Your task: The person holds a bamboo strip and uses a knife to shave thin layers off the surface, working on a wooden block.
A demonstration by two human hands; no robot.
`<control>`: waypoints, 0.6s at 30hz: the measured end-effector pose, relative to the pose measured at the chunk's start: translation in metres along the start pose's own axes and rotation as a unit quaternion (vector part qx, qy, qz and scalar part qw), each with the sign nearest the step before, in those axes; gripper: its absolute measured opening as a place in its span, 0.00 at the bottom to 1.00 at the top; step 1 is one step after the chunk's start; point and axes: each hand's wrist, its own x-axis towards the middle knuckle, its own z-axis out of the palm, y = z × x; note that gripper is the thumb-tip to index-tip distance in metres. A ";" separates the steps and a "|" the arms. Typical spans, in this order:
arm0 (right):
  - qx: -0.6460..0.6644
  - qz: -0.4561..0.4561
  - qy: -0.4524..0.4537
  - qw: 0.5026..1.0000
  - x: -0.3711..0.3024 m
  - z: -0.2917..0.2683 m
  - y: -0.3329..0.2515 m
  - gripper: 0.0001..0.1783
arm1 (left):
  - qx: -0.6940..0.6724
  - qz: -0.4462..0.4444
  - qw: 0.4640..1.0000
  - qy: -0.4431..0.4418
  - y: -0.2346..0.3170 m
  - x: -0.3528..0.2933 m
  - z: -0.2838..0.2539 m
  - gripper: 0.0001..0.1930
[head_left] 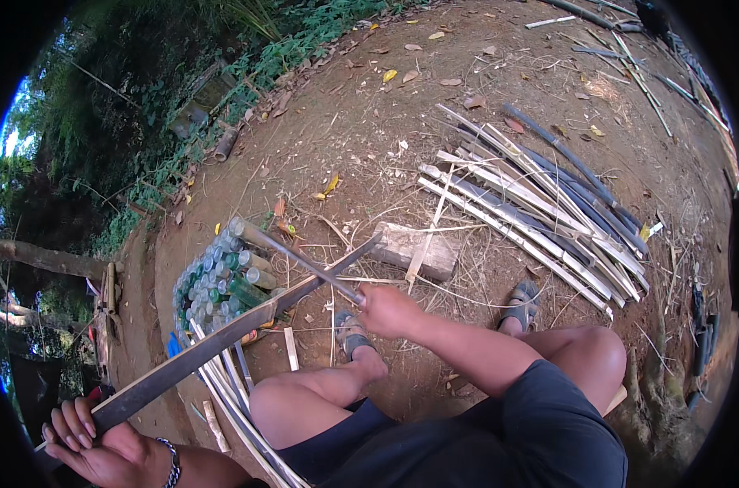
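Note:
My left hand [105,447], with a chain bracelet at its wrist, is closed round the near end of a long dark-backed bamboo strip [198,351]. The strip slants away to the right. Its far end lies at a short wooden block [418,250] on the ground. In my right hand [388,311], closed on its handle, is a machete [311,265], its long blade pointing forward and left. The blade crosses the strip close to the strip's far end; whether it cuts into it I cannot tell. My fingers hide most of the handle.
Left of my feet lies a heap of plastic bottles [223,281]. Split bamboo strips [540,207] are piled at the right, and more pale strips [235,398] lie by my left leg. Shavings and leaves litter the dirt ground [329,138]. A tree trunk [48,259] stands at far left.

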 end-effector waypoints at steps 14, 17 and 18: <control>0.002 -0.095 -0.044 0.995 0.040 -0.004 0.054 0.15 | 0.077 -0.018 0.995 0.055 -0.003 0.037 -0.038 0.12; -0.018 0.147 0.005 0.989 0.049 -0.004 0.080 0.15 | 0.091 -0.020 0.993 0.073 -0.003 0.041 -0.046 0.13; -0.057 0.183 -0.022 0.981 0.051 -0.010 0.100 0.15 | 0.081 -0.022 0.994 0.067 -0.003 0.041 -0.048 0.13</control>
